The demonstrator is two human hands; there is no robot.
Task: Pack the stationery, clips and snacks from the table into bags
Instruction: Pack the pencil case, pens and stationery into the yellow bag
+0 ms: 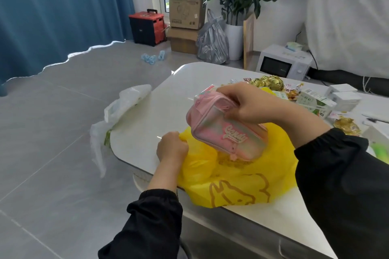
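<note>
A yellow plastic bag (pixel 235 181) with a brown rabbit drawing lies at the near edge of the white table (pixel 160 111). My left hand (pixel 171 148) grips the bag's left rim. My right hand (pixel 250 105) holds a pink pencil case (pixel 223 132) marked "Candy" by its top end. The case hangs tilted above the bag's mouth, its lower end just over the opening. Gold-wrapped snacks (pixel 268 82) and small packets lie behind my right hand.
White plastic bags (pixel 126 105) hang over the table's left edge. Green-and-white cartons (pixel 313 101), white boxes (pixel 345 96) and another gold wrapper (pixel 347 125) fill the right side. On the floor beyond stand a microwave (pixel 284 63), cardboard boxes (pixel 185 25) and a potted plant (pixel 235 6).
</note>
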